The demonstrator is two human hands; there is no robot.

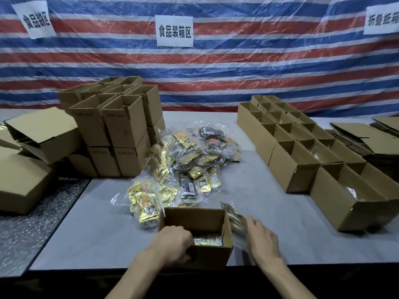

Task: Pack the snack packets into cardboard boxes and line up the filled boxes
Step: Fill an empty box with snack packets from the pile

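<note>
Cardboard boxes (121,126) flank snack packets (190,156).

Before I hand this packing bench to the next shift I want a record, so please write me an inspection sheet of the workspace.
Surface: grey table, dark speckled surface to its left.
Job's things: open box at the near edge, gold packets inside; packet pile mid-table; rows of open boxes at right, some with packets.
Clutter: stacked boxes back left; tipped boxes far left; flat cardboard far right.
Hands: left hand grips the open box's near wall; right hand at a blurred packet beside it, grip unclear.
Cables: nothing seen.
Surroundings: striped tarp under clear film, white paper signs.
</note>
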